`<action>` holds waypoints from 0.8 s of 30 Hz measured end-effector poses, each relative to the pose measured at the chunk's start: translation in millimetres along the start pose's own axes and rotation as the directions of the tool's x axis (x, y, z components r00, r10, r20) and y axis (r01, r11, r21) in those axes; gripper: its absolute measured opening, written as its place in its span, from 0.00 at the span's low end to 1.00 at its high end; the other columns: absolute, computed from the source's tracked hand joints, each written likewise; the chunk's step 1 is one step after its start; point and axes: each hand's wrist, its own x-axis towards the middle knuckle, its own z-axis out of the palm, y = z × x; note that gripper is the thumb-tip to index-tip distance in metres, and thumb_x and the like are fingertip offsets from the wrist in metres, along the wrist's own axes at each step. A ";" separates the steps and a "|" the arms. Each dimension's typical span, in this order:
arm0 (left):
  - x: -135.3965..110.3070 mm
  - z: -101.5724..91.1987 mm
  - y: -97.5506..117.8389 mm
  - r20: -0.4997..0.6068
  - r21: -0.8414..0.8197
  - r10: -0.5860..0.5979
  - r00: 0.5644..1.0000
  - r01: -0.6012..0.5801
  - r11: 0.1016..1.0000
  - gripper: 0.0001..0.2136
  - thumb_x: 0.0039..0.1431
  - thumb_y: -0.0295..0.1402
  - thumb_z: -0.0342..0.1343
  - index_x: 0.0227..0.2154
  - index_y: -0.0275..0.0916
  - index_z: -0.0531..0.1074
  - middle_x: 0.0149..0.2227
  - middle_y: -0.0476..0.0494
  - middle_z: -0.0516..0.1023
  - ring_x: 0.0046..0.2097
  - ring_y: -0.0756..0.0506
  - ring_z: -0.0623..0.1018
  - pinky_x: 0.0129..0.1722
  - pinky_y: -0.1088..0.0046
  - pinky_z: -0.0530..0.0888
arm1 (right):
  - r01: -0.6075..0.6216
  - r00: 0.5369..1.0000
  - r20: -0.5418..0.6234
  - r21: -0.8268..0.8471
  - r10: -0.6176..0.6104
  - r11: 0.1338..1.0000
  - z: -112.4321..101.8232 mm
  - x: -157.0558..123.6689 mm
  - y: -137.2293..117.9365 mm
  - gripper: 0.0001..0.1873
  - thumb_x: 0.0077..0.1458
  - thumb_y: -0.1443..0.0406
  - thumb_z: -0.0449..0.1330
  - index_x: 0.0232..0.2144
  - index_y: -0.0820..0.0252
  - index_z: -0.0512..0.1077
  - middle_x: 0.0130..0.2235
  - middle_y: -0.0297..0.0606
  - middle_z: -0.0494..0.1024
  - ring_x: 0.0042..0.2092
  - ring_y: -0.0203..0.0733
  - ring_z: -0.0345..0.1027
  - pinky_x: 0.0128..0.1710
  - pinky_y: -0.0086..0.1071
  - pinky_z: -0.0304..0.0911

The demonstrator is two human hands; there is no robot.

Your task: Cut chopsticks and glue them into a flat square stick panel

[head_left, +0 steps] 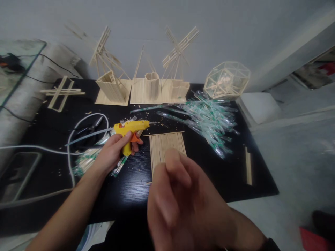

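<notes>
That yellow glue gun (134, 126) gripped in the left hand (113, 150), ten o'clock from the stick panel (167, 142), looks light, stiff, best held by its handle (127, 149) imo, but can't tell if the right hand (180, 195) pinches anything.

Now the yellow glue gun (134, 126) is held sideways, pointed right; just beside it, a panel of pale sticks (167, 143) is laid flat, partly hidden.
</notes>
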 end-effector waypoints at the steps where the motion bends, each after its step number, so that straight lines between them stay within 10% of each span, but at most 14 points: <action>1: 0.1 -0.5 -0.5 -0.007 -0.001 0.001 1.000 -0.001 1.000 0.24 0.59 0.54 0.66 0.26 0.34 0.82 0.30 0.38 0.81 0.28 0.49 0.74 0.27 0.76 0.73 | 0.014 0.999 -0.038 0.089 -0.011 0.996 -6.4 8.3 1.8 0.24 0.47 0.72 0.76 0.29 0.54 0.62 0.31 0.24 0.78 0.33 0.33 0.78 0.34 0.24 0.73; 6: 0.9 -0.9 -0.9 -0.022 0.041 -0.003 1.000 0.004 0.999 0.22 0.61 0.51 0.64 0.25 0.35 0.81 0.30 0.37 0.80 0.28 0.48 0.74 0.27 0.75 0.71 | 0.105 0.956 -0.288 0.146 -0.059 0.984 -31.4 22.6 15.1 0.22 0.43 0.77 0.77 0.29 0.58 0.68 0.33 0.28 0.80 0.36 0.31 0.79 0.34 0.17 0.70; 17: 1.2 1.4 5.1 -0.043 0.186 0.049 0.998 -0.040 0.982 0.24 0.65 0.50 0.59 0.20 0.37 0.79 0.30 0.36 0.79 0.30 0.45 0.73 0.31 0.72 0.71 | 0.105 0.968 -0.243 0.158 -0.065 0.982 -36.2 10.6 18.2 0.20 0.43 0.75 0.78 0.32 0.59 0.72 0.35 0.29 0.79 0.36 0.30 0.77 0.35 0.19 0.71; 21: 0.6 7.2 13.5 -0.043 0.244 0.074 0.996 -0.061 0.968 0.22 0.64 0.51 0.59 0.25 0.38 0.81 0.26 0.39 0.78 0.26 0.46 0.71 0.28 0.72 0.69 | 0.096 0.989 -0.117 0.029 -0.092 0.995 -31.3 4.0 15.4 0.19 0.44 0.73 0.78 0.30 0.58 0.71 0.29 0.26 0.78 0.27 0.27 0.72 0.27 0.19 0.67; 24: 0.1 12.1 18.2 -0.031 0.270 0.079 0.996 -0.067 0.961 0.20 0.63 0.52 0.61 0.30 0.38 0.82 0.23 0.41 0.74 0.25 0.46 0.70 0.26 0.72 0.67 | 0.019 0.995 0.096 -0.360 0.017 0.933 -24.0 -18.0 15.8 0.10 0.60 0.60 0.70 0.35 0.59 0.76 0.26 0.30 0.78 0.24 0.30 0.71 0.22 0.21 0.62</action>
